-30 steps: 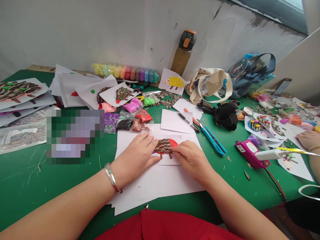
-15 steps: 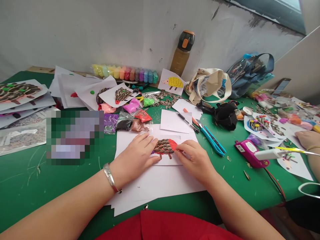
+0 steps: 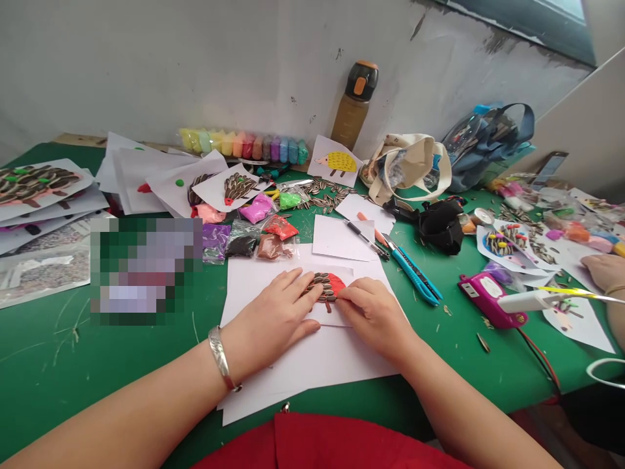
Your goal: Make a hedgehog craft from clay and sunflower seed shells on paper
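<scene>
Here, the seed-covered hedgehog picture (image 3: 326, 288) lies between the hands, on white sheets (image 3: 332, 358) over the green worktop (image 3: 58, 365), its long axis running left to right. Its red patch (image 3: 338, 281) without seeds is at the right end, just left of the right hand's (image 3: 375, 314) fingers, so that hand is nearer to it. Those fingers are drawn together at the picture's right edge; I cannot tell whether they pinch anything. The left hand (image 3: 273, 316) lies flat over the picture's left part, fingers extended, gripping nothing. Just beyond the sheets, clear bags hold clay-like lumps: a purple bag (image 3: 215, 243), a black bag (image 3: 243, 241), a brown bag (image 3: 275, 247) and a red bag (image 3: 280, 227). Farther off, a long packet (image 3: 244, 144) holds a many-coloured row.
</scene>
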Demonstrator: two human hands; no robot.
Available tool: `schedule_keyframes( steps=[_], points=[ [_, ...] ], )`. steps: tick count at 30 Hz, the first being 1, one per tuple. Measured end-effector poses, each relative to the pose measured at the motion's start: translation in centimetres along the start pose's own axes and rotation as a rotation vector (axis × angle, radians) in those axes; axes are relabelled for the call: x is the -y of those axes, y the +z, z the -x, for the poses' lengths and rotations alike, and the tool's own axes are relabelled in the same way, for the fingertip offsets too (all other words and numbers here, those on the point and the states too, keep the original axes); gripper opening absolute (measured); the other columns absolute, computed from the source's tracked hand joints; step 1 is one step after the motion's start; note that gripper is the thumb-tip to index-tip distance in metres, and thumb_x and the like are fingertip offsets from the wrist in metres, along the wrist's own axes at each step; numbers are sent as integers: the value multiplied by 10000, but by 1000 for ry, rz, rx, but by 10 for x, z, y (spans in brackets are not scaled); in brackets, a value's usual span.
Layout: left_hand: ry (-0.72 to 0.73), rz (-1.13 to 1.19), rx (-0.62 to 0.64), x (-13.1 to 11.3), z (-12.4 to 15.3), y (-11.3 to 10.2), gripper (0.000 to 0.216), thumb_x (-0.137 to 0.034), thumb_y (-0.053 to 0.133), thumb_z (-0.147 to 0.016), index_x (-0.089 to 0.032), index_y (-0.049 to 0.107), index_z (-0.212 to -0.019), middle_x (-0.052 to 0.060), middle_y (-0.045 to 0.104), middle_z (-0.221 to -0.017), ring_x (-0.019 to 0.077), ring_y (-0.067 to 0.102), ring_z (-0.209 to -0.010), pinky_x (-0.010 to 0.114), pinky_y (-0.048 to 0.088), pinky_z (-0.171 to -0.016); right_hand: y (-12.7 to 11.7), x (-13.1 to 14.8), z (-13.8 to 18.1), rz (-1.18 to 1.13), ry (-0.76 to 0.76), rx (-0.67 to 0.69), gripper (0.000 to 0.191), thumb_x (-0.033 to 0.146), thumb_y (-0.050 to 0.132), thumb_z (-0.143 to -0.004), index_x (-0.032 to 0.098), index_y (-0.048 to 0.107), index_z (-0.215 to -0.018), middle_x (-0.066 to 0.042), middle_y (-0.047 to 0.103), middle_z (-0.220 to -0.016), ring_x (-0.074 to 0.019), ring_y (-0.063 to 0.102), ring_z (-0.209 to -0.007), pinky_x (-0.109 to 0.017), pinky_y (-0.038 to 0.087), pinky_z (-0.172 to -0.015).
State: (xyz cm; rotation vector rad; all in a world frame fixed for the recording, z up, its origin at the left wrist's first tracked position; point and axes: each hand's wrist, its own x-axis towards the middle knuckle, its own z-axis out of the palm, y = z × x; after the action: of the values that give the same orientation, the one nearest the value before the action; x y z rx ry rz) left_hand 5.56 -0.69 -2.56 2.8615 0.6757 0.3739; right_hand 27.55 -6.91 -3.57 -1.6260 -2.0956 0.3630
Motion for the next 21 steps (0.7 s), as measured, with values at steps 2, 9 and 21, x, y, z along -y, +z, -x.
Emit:
schedule_keyframes(
  steps=[2,9,21],
  points=[
    [1,-18,15,0,0,2,508,-329,628,-910,-96,521,-1349,188,539,-1407,365,472,-1319,529,414,-1099,1,0,0,0,0,1,193,175,524,-944,196,716,-940,-55,639,-825,-187,564,-798,-333,399,-752],
    [4,-48,27,-1,0,3,505,-339,625,-914,-83,536,-1340,205,532,-1416,370,474,-1328,534,425,-1086,3,2,-1,-6,-10,-19,195,156,529,-935,185,722,-927,-53,635,-805,-186,570,-775,-327,388,-731],
    [0,-33,28,-1,0,3,493,-348,602,-926,-75,547,-1333,218,531,-1406,386,463,-1329,555,415,-1089,4,2,-2,-33,-6,-31,181,183,541,-932,207,714,-883,-37,647,-802,-176,582,-773,-318,418,-741]
  ],
)
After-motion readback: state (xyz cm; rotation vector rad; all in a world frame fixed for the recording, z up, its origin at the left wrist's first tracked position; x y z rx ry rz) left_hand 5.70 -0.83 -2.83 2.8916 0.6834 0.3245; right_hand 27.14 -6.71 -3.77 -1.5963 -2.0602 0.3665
